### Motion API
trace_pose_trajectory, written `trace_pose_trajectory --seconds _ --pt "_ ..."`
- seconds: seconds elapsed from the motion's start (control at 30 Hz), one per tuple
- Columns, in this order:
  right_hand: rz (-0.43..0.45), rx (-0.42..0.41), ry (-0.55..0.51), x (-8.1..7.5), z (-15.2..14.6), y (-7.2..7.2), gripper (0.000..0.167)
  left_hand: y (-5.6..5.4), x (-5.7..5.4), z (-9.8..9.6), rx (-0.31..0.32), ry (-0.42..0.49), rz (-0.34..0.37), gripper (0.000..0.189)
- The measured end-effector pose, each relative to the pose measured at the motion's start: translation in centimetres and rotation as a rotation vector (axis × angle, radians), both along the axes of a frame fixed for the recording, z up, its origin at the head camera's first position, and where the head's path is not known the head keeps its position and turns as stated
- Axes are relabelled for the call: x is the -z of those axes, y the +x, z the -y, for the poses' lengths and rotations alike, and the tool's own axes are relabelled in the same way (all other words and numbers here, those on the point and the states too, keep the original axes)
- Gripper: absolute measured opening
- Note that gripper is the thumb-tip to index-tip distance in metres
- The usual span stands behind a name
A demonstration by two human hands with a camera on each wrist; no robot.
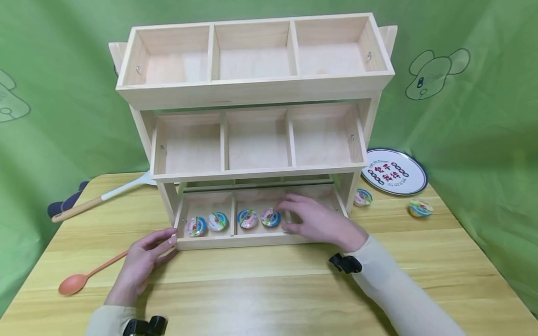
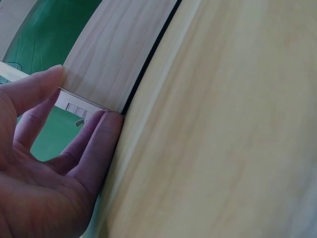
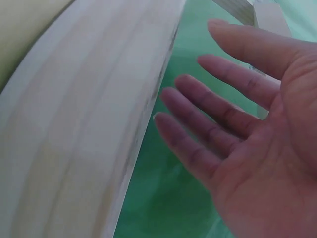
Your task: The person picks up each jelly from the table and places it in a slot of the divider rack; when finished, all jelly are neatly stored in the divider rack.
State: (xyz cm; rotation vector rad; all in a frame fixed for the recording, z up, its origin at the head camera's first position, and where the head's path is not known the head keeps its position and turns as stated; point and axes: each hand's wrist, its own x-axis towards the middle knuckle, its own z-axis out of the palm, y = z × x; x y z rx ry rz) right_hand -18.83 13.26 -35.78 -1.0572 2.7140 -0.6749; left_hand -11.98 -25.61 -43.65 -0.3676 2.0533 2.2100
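A three-tier wooden shelf stands on the table. In its bottom tray, two small foil-lidded cups sit in the left compartment. Two more such cups lie in the middle one. My left hand grips the tray's front left corner; the left wrist view has fingertips at the upper and lower edges of the front board. Over the right part of this tray reaches my right hand, fingertips close to the rightmost cup. Its palm holds nothing in the right wrist view, fingers loosely spread.
Right of the shelf are two more foil-lidded cups and a white printed plate with a dark rim. An orange spoon lies at left, below a white spatula with a wooden handle. Green curtain hangs behind.
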Motion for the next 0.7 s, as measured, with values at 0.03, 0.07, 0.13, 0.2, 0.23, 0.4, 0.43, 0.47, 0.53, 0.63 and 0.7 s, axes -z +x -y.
trace_pose_trajectory --seconds 0.03,0.07,0.13,0.2,0.23,0.4,0.43,0.47,0.53,0.63,0.7 --pt "0.008 0.018 0.003 -0.1 -0.2 0.1 0.047 0.0 0.0 0.0 0.001 -0.002 0.0 0.036" --pt "0.013 0.034 0.006 -0.2 -0.5 0.1 0.048 0.0 0.0 0.1 0.002 -0.003 0.0 0.036" --pt "0.012 0.059 0.01 -0.3 -1.0 0.2 0.049 0.0 0.0 0.1 0.003 -0.005 0.0 0.036" --pt "0.005 0.074 0.016 -0.4 -1.6 0.3 0.049 0.0 0.0 0.1 0.005 -0.005 0.0 0.037" --pt "-0.002 0.079 0.019 -0.5 -1.9 0.4 0.049 0.0 0.0 0.1 0.006 -0.004 -0.001 0.037" --pt "-0.025 0.09 0.014 -1.0 -3.4 0.8 0.047 0.1 -0.1 0.1 0.008 0.001 -0.012 0.037" --pt "-0.029 0.092 0.012 -1.1 -3.7 0.9 0.047 0.1 -0.1 0.1 0.008 0.005 -0.014 0.036" --pt "-0.033 0.097 0.01 -1.2 -4.0 1.1 0.046 0.1 -0.1 0.0 0.008 0.005 -0.015 0.036" --pt "-0.042 0.106 0.008 -1.3 -4.7 1.3 0.046 0.2 0.0 0.0 0.012 0.007 -0.017 0.034" --pt "-0.053 0.129 0.009 -1.2 -5.8 1.5 0.046 0.2 0.0 0.0 0.016 0.006 -0.017 0.032" --pt "-0.054 0.147 0.008 -1.1 -6.6 1.7 0.045 0.2 0.0 0.1 0.021 0.006 -0.016 0.031"
